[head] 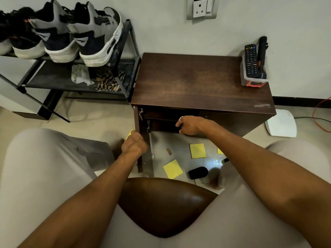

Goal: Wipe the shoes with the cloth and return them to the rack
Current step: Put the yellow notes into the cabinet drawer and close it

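Note:
Several grey, black and white sneakers [93,33] stand in a row on the top shelf of a black shoe rack [129,56] at the upper left. A crumpled grey-white cloth [79,74] lies on the rack's lower shelf, beside a striped cloth [109,80]. Neither hand is near them. My left hand [134,144] is curled beside the open door of a dark wooden cabinet [197,83], and a bit of yellow paper [129,134] sticks out of its grip. My right hand [189,125] reaches into the cabinet's opening with curled fingers; whether it grips anything is hidden.
I sit on a brown wooden seat [161,206] facing the cabinet. Yellow sticky notes [197,150], a small battery [169,151] and a black object [198,172] lie on the floor. A container with a remote [251,61] stands on the cabinet top. A white device [281,123] lies at the right.

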Tool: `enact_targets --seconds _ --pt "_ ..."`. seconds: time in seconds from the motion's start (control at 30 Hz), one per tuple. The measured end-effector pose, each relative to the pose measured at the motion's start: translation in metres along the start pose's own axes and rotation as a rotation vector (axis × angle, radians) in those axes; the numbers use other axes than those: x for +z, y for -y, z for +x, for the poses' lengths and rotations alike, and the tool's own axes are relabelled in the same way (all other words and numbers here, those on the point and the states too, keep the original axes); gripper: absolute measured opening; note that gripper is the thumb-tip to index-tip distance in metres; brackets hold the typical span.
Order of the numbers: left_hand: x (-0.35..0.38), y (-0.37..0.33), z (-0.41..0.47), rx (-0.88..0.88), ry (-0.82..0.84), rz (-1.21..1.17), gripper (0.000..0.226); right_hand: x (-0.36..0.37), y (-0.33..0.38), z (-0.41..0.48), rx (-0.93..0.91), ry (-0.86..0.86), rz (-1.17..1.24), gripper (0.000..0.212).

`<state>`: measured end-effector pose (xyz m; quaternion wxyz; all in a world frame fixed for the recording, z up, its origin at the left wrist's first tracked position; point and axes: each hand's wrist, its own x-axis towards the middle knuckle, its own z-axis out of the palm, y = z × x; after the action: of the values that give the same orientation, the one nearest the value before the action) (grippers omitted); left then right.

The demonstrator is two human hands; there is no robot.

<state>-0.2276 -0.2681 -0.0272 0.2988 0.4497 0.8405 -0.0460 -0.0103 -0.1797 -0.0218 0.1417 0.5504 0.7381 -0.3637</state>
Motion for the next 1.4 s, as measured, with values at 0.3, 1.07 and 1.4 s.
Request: enact_targets --seconds 0.3,1.07,1.4 --pt "0.006 -0.002 0.001 0.055 -0.174 0.479 0.095 0.004 -0.012 0.012 -0.005 0.011 0.045 0.043" --pt "0.276 -0.033 0.126 0.494 0.507 0.556 0.047 0.176 -0.180 0.153 0.366 0.130 0.114 0.053" --pt "0.356 -0.003 0.135 0.338 0.299 0.545 0.089 0.244 -0.219 0.197 0.241 -0.024 -0.239 0.071"
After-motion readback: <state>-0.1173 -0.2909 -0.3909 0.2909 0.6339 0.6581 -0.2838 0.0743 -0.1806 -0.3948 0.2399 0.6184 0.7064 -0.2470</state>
